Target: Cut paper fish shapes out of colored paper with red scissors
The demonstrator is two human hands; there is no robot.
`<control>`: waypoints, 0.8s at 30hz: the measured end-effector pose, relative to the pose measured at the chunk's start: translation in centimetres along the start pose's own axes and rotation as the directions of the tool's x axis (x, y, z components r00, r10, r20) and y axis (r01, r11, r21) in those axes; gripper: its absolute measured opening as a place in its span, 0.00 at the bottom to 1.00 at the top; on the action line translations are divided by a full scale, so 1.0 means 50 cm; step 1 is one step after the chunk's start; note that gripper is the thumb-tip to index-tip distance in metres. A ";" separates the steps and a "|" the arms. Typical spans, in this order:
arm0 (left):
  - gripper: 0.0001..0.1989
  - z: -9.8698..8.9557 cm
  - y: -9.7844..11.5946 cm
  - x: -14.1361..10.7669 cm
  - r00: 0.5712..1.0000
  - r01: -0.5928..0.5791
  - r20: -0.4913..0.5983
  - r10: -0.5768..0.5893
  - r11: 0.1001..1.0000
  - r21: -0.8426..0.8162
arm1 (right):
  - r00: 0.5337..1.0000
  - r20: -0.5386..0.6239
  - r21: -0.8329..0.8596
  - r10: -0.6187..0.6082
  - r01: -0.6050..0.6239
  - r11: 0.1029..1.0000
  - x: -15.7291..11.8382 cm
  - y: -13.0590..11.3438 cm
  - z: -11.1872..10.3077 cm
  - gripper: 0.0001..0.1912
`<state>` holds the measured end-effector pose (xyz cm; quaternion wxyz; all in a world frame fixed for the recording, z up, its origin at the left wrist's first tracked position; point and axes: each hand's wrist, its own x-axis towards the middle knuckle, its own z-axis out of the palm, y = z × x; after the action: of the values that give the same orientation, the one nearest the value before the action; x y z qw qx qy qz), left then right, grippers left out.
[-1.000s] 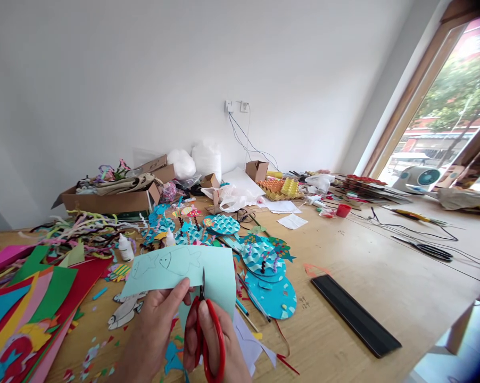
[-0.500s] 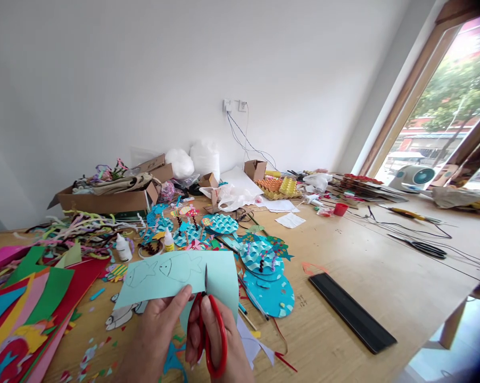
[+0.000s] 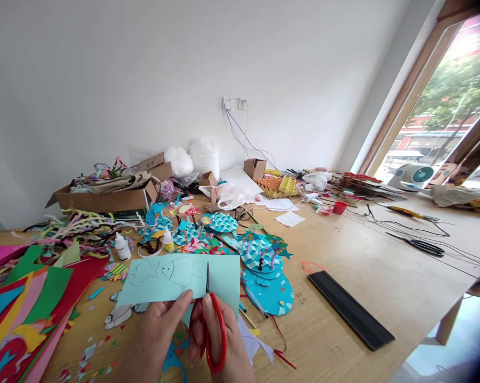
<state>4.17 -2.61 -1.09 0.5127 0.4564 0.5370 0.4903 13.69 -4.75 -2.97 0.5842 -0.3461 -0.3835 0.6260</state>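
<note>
A strip of light blue-green paper (image 3: 164, 290), with two fish outlines drawn on it in dark line, is held above the table. My left hand (image 3: 160, 322) pinches its lower edge, thumb on top. Red-handled scissors (image 3: 217, 340) are in my right hand (image 3: 228, 330), fingers through the loops. Their blades point away from me across the paper, just right of the second fish's tail, and look nearly closed. Beneath the paper lie white paper fish (image 3: 118, 317), partly covered.
Coloured paper sheets (image 3: 60, 298) lie at the left, pipe cleaners (image 3: 92, 231) behind them. Two glue bottles (image 3: 122, 247) stand beyond the strip. Blue discs (image 3: 272, 292) lie right of it, then a long black bar (image 3: 349, 308). Black scissors (image 3: 418, 244) lie farther right.
The scissor blades have come closer together on the paper. The strip's left part has tilted slightly, and its right part now lies flatter. Both hands keep their grip.
</note>
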 end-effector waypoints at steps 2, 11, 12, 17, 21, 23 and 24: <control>0.17 -0.002 -0.002 0.001 0.999 0.031 0.008 -0.031 0.999 0.007 | 1.000 -0.011 -0.022 0.006 -0.006 1.000 0.001 0.006 -0.001 0.28; 0.12 -0.012 0.009 -0.001 0.996 -0.066 -0.048 0.073 0.990 0.128 | 1.000 -0.013 -0.049 0.017 -0.017 0.999 0.004 0.003 -0.011 0.27; 0.13 -0.012 0.009 -0.002 0.997 -0.068 -0.036 0.073 0.989 0.131 | 1.000 -0.021 -0.057 0.014 -0.016 0.998 0.003 0.002 -0.013 0.27; 0.17 -0.018 0.007 -0.005 0.998 -0.044 0.046 0.038 0.991 0.128 | 0.997 -0.056 -0.008 0.056 -0.056 0.998 0.000 0.009 -0.017 0.26; 0.13 -0.019 -0.001 -0.002 0.996 0.009 0.084 -0.014 0.998 0.058 | 0.997 -0.059 -0.021 0.058 -0.060 0.998 0.003 0.011 -0.018 0.27; 0.12 -0.019 -0.004 -0.001 0.996 0.042 0.082 -0.042 0.999 0.013 | 0.996 -0.082 -0.061 0.044 -0.049 0.997 0.007 0.008 -0.025 0.28; 0.12 -0.020 -0.005 -0.001 0.996 0.061 0.071 -0.061 0.998 -0.003 | 0.995 -0.098 -0.091 0.032 -0.041 0.995 0.008 0.006 -0.031 0.28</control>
<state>3.20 -2.76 -1.33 0.5475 0.4555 0.5308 0.4594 14.91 -4.22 -3.96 0.5736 -0.4098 -0.3772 0.6007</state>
